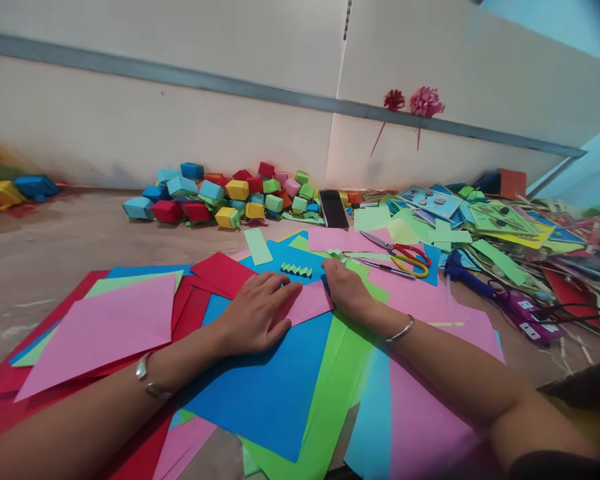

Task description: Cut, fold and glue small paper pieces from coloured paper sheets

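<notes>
A pink paper strip (307, 303) lies on a blue sheet (270, 380) in front of me. My left hand (260, 310) rests flat on the strip's left part, fingers spread. At the strip's right end my right hand (347, 288) has its fingers pressed together on the paper's edge. Just beyond them sits a green zigzag-folded strip (297, 270), with a smaller green folded piece (337, 255) to its right. Scissors with red and yellow handles (405, 257) and a pen (387, 268) lie to the right of my right hand.
Small coloured paper boxes (220, 193) are piled along the wall beside a phone (333, 209). Stacked pink and red sheets (105, 320) lie left. A glue gun (480, 280), purple power strip (530, 320) and paper scraps crowd the right.
</notes>
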The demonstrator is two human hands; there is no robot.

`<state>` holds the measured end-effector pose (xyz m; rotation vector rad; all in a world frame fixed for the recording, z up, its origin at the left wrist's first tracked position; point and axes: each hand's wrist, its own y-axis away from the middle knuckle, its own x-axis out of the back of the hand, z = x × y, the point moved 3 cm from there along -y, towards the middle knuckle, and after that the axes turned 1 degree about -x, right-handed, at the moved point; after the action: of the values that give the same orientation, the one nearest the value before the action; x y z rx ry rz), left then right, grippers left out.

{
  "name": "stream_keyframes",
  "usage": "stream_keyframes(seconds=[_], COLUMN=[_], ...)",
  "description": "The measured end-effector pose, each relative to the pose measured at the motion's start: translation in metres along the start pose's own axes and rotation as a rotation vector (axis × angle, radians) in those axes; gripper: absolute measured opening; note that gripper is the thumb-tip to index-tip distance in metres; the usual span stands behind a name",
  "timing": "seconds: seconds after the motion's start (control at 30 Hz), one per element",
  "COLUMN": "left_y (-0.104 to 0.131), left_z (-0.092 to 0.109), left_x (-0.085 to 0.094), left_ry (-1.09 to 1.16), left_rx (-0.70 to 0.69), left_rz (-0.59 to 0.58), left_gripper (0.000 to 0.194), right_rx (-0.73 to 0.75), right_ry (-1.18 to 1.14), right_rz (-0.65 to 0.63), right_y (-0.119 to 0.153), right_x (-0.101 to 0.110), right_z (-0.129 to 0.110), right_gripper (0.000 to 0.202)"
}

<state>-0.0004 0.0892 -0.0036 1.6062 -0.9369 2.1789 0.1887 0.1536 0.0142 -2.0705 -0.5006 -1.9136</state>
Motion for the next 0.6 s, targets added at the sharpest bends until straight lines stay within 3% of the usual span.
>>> stream_keyframes(seconds=[0.17, 0.37, 0.5, 0.6], left_y=[0.004, 0.004, 0.003, -0.002], left_z=[0.0, 0.004, 0.003, 0.0], left_x=[0.0, 0.007, 0.008, 0.005], left_ry=[0.06, 0.138, 0.17, 0.159], left_rx=[0.021, 0.01, 0.064, 0.058], left_rz=[-0.023, 0.033, 0.085, 0.085], left_gripper=[0.061, 0.063, 0.051, 0.033], right_rx=[-0.004, 0.033, 0.325, 0.544], right_ry=[-0.249, -0.262, -0.179, -0.093], right_rz=[0.108, 0.143, 0.183, 0.32], right_y=[-0.006, 0.004, 0.016, 0.019], right_x=[-0.009, -0.006, -0.001, 0.0], right_z=[0.012, 0.006, -0.008, -0.014], right_gripper=[0.039, 0.033, 0.037, 0.033])
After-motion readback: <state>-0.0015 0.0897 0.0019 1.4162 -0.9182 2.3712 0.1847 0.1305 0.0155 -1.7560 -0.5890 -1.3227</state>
